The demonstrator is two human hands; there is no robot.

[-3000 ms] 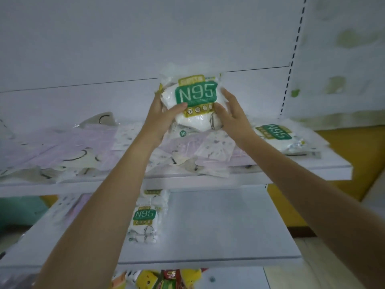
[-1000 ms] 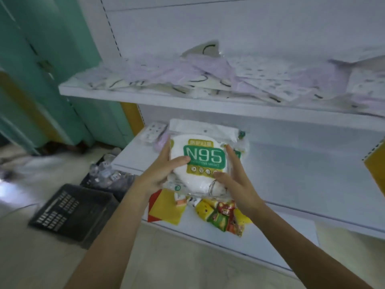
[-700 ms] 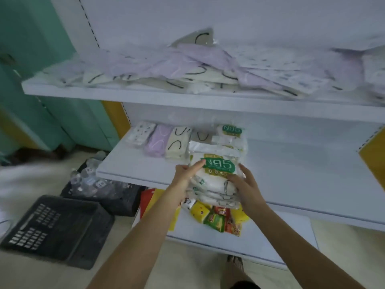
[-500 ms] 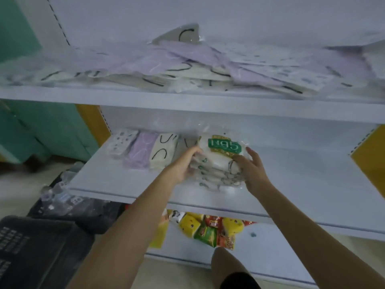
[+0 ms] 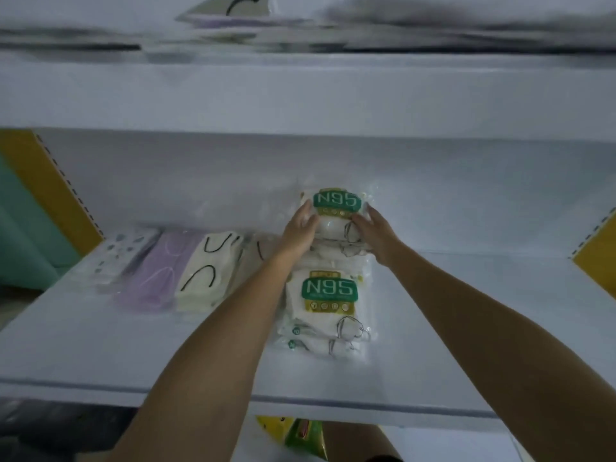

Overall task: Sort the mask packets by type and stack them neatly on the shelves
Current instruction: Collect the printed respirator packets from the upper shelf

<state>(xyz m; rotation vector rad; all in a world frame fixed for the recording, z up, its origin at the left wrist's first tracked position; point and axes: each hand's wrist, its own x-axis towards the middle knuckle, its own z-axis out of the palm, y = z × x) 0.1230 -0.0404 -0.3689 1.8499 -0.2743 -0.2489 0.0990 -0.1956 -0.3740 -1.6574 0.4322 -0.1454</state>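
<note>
My left hand [image 5: 299, 230] and right hand [image 5: 375, 230] both reach deep onto the white metal middle shelf [image 5: 483, 328], each gripping one side of a clear plastic packet of white masks with a green N95 label [image 5: 337, 202]. The left fingers [image 5: 308, 216] curl over its left edge and the right fingers [image 5: 361, 218] over its right edge, so the packet is pinched between my two hands. It sits at the top of a rear pile of similar N95 packets [image 5: 346, 248] near the shelf's back wall, label facing me; I can't tell whether it is resting on the pile. Just in front of that lies a second stack of N95 packets [image 5: 330, 295], label up, between my forearms. To the left, side by side, are a cream mask packet with black ear loops [image 5: 206, 271], a lilac mask packet [image 5: 160, 275] and a white packet with small grey-blue spots [image 5: 120, 255]. The upper shelf [image 5: 300, 95] carries more packets, too blurred to read. Below the shelf edge I see yellow and green snack bags [image 5: 300, 431]
</note>
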